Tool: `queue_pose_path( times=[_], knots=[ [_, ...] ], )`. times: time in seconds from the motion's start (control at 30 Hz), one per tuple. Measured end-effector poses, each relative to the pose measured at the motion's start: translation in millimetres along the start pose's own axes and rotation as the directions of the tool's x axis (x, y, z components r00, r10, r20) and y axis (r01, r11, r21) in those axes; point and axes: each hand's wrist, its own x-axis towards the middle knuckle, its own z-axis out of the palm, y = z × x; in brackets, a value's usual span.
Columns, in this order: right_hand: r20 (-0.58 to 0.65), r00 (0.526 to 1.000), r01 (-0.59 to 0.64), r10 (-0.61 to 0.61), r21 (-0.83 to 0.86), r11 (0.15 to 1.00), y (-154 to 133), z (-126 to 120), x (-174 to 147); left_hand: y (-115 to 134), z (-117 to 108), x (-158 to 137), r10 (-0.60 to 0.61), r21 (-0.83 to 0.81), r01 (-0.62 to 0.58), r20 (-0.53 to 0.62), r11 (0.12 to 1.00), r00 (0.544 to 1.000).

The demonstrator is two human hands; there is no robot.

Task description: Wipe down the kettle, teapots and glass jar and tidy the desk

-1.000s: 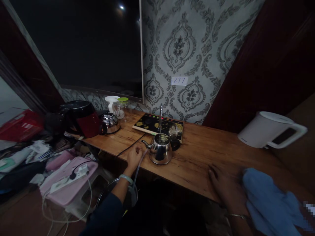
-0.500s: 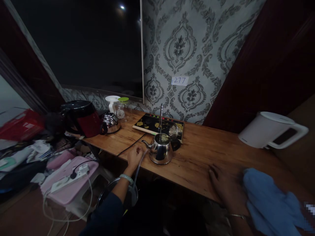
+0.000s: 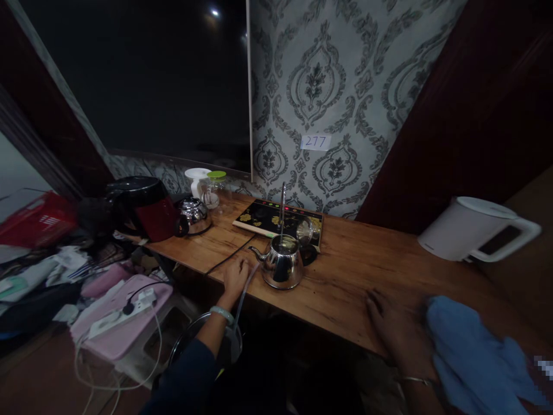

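My left hand (image 3: 235, 276) rests at the table's front edge, fingers curled in; whether anything is inside them is hidden. Just right of it runs a clear hose (image 3: 245, 294), rising past the edge toward the kettle. A shiny steel kettle (image 3: 283, 271) stands lidless on the wood, spout toward my left hand. Above its opening a thin metal spout (image 3: 282, 207) pours a stream into it. A round glass-like lid (image 3: 305, 230) leans behind the kettle. My right hand (image 3: 395, 325) lies on the table, thumb apart, holding nothing visible, beside a blue cloth (image 3: 475, 351).
Behind the kettle lies a black panel (image 3: 263, 218) with gold flowers and a red light. A second steel kettle (image 3: 195, 216), a red-black appliance (image 3: 149, 210) and a green-lidded jar (image 3: 218, 193) stand left. A white electric kettle (image 3: 470, 227) stands right. A power strip (image 3: 116, 320) lies on a pink stool (image 3: 103, 340).
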Motion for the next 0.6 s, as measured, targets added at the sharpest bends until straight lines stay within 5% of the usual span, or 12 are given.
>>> queue_pose_path(
  times=[0.6],
  knots=[
    [-0.02,1.0,0.015,-0.015,-0.009,1.0,2.3,1.7,0.8,-1.5,3.8,-1.1,-0.026,-0.045,0.025,-0.025,0.999,0.999]
  ],
)
